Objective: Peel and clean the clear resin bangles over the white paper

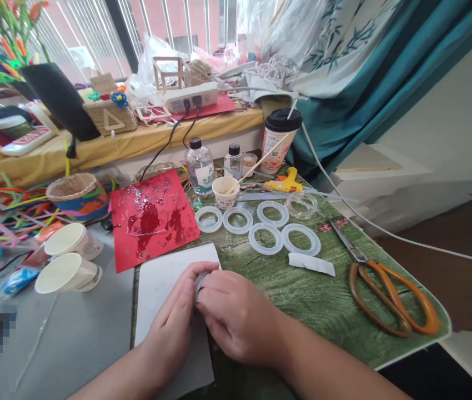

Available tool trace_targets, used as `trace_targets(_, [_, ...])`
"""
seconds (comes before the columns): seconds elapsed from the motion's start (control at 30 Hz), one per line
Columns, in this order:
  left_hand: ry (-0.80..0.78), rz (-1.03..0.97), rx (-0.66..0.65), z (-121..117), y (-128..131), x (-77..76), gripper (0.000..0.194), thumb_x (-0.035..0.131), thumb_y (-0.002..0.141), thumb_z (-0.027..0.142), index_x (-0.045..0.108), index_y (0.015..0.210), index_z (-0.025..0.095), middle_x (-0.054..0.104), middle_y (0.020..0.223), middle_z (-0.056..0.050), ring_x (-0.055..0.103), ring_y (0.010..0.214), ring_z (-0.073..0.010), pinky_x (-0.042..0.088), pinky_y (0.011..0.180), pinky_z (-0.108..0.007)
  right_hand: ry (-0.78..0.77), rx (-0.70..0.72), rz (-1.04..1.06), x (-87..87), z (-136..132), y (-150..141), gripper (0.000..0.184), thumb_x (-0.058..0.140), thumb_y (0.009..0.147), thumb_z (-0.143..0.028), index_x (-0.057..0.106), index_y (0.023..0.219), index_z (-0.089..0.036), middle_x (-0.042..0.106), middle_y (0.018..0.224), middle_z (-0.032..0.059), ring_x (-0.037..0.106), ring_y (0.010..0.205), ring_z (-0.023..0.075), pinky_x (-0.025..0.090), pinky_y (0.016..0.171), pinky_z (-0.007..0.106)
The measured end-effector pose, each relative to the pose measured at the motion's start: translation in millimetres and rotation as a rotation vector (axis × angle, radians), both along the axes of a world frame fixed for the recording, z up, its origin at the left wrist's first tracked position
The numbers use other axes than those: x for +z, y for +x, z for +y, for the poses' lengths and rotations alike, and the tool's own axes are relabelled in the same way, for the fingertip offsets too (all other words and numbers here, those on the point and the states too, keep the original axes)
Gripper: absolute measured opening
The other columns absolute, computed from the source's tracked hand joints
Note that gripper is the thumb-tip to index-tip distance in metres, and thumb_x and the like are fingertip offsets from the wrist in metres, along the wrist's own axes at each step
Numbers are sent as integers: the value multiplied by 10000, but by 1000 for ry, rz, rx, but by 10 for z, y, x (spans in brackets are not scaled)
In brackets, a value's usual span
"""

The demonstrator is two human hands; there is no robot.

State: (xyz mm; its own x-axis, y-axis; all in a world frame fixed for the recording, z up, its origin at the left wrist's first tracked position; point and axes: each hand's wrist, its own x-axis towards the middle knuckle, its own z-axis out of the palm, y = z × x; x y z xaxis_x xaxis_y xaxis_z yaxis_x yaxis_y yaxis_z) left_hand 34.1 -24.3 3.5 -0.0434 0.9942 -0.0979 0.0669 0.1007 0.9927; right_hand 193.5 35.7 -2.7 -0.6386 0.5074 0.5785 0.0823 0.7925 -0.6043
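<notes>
The left hand (172, 319) and right hand (238, 319) close on a small greyish piece (199, 284), mostly hidden, above smooth white paper (163, 275). Beyond are one pair of orange-handled scissors (358, 256), two paper cups (83, 276), five frosted rings (252, 239) on the wood-grained green tabletop (315, 300), one wet-looking red sheet (150, 222); farthest, a barred window (177, 23).

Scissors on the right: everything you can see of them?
The scissors have grey, metallic-looking blades, which look closed, and two large, smooth loop handles, one browner, one more orange; their material is unclear. They lie on the green wood-patterned tabletop near its right edge, blades pointing away and to the left, to the right of a white strip. Only the tabletop appears to touch them.
</notes>
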Motion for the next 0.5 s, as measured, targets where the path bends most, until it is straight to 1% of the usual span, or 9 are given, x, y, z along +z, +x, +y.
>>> trace_targets(0.13, [7,2,40,14,-11,-23,520,482,1056,628,734,1274,228,751,1272,-96,658,1242,-293,535,1095,-393,-90,-115,19,-18,8,-2,291,438,1043,-133,454,769,-231,549,745,18,491,722,189,423,695,322])
trace_targets(0.23, [-20,-30,124,53,-64,-64,446,528,1050,582,741,1213,226,756,1176,-90,705,1089,-258,592,965,-361,-159,-80,22,-24,21,7,316,467,1072,-187,476,758,-225,565,717,6,511,683,173,402,651,304])
trace_targets(0.3, [0,-92,172,79,-97,-68,361,551,1054,509,733,1191,229,746,1115,-78,724,995,-228,617,863,-326,-279,-95,53,-14,30,23,304,477,1084,-206,530,785,-215,619,729,2,552,663,155,412,640,284])
trace_targets(0.33, [24,-121,187,89,-108,-61,320,560,1053,469,731,1174,227,739,1097,-74,727,981,-221,623,841,-316,-351,-110,72,-6,36,33,293,476,1087,-212,562,807,-211,650,749,4,580,666,147,427,646,273])
trace_targets(0.4, [72,-158,206,105,-114,-39,260,579,1044,407,734,1131,217,725,1080,-73,725,1005,-222,631,844,-314,-473,-152,114,9,50,54,266,477,1083,-212,617,856,-204,680,773,5,618,683,140,454,659,258])
trace_targets(0.5, [81,-181,201,118,-100,-23,237,614,1026,390,735,1113,207,721,1070,-78,722,1007,-225,641,836,-320,-574,-196,157,10,75,72,185,548,1049,-265,660,919,-198,666,778,1,613,701,147,470,661,258])
